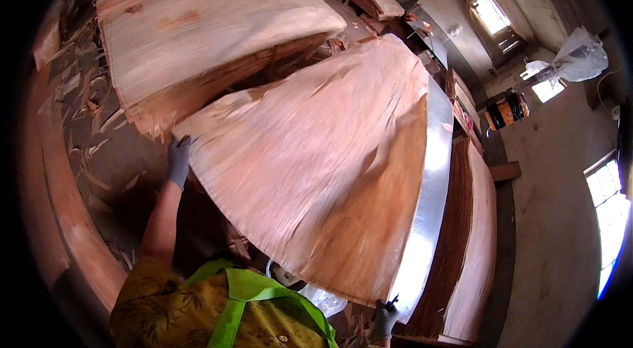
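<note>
A large, thin wood veneer sheet [297, 157], pale pink with a browner strip on its right side, spreads slantwise in front of me. Its left corner is pinched in my left hand [178, 160], which wears a grey glove. At the sheet's near right corner, my right hand [384, 318], gloved as well, has its fingers closed on the edge. Something small and dark shows at those fingertips, too small to name. Under the sheet lies a shiny metal-topped table [425, 236], showing along the right. The sheet's left part hangs past the tabletop.
A tall veneer stack [217, 31] stands at the far left, close to the sheet's edge. Another veneer stack [481, 236] runs along the table's right side. Torn wood scraps [99, 101] litter the floor. A clear plastic bag [580, 58] hangs by the wall.
</note>
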Tool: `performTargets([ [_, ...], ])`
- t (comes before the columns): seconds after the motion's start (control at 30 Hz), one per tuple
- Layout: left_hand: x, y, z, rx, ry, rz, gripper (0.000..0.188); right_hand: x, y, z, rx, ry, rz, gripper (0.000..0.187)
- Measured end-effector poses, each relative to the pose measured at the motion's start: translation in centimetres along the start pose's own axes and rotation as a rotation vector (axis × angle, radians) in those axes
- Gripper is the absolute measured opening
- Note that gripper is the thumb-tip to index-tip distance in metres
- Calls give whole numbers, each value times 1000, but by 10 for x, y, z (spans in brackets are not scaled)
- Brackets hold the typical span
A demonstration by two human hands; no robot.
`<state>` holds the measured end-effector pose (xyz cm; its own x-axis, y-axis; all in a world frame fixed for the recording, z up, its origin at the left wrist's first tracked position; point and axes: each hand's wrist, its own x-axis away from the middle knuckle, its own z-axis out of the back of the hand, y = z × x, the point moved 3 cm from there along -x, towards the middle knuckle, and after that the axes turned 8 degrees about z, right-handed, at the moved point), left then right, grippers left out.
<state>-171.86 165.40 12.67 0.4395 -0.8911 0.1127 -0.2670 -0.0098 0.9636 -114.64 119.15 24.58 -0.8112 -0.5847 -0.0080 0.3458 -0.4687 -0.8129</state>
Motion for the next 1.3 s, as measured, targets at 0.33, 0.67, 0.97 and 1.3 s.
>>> performTargets([
  [0.33, 28, 254, -210, -270, -243, -697, 29, -16, -44, 44, -118, -38, -54, 25],
  [0.67, 177, 402, -383, -414, -452, -1121, 36, -3, 15, 9, -311, 52, -34, 28],
  [0.97, 229, 345, -208, -131, -639, -798, 28, 19, 22, 0, -368, 52, 24, 26],
  [1.3, 123, 46, 13, 250, -167, 33, 31, 63, 86, 1, -276, 94, 24, 23],
])
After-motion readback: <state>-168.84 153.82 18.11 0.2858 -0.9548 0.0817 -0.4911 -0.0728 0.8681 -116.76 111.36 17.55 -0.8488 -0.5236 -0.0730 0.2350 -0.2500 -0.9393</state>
